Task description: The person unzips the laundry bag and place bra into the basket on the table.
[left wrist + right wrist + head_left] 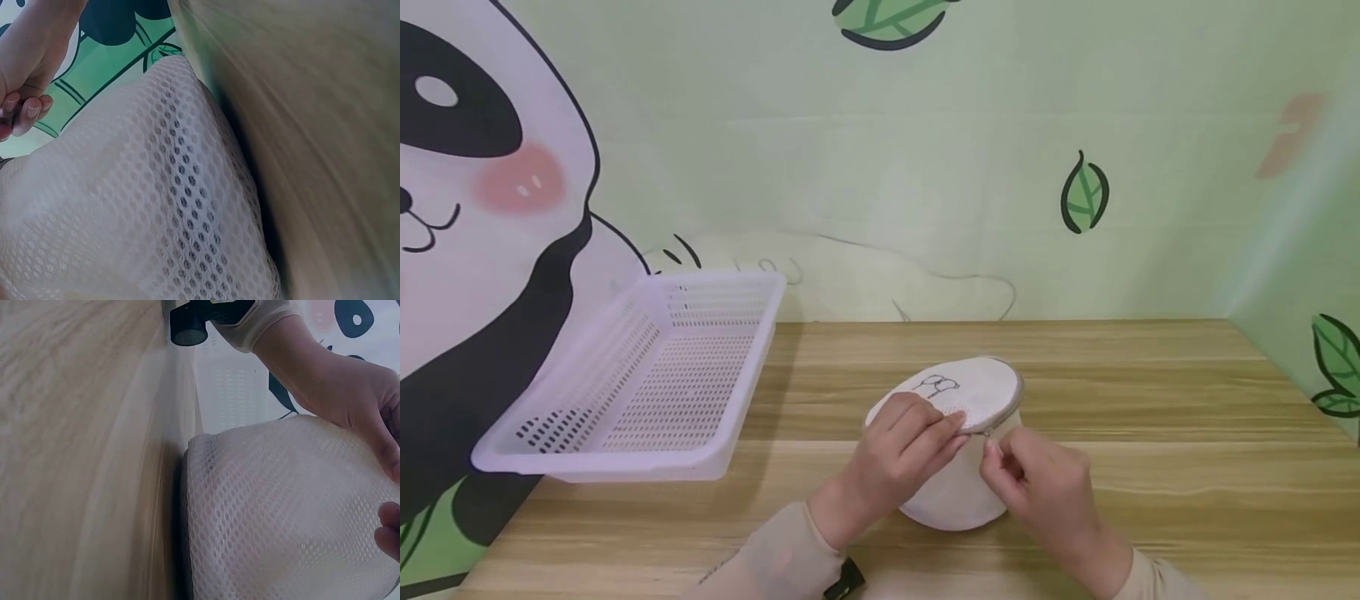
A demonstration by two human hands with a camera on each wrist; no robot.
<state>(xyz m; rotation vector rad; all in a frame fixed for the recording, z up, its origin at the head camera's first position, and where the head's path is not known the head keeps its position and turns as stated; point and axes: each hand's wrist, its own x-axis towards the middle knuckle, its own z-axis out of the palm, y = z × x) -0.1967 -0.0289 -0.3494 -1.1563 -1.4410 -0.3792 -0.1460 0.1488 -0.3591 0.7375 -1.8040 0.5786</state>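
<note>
A white mesh laundry bag (955,500) stands upright on the table, round, with a small drawing on its tilted lid (977,379). A grey zipper (1017,398) runs along the lid's edge. My left hand (898,454) pinches the lid's near rim, thumb below and fingers above. Just right of it, my right hand (1048,492) is curled at the zipper, pinching the small zipper pull (988,432). The bag's mesh side (125,206) fills much of the left wrist view. In the right wrist view, my right fingertips (389,534) show at the edge; what they hold is hidden there.
A white perforated plastic basket (715,454) sits on the left of the wooden table (1187,467). Behind the table hangs a pale green backdrop (925,183) with a panda and leaves. A dark device (845,579) is at my left wrist.
</note>
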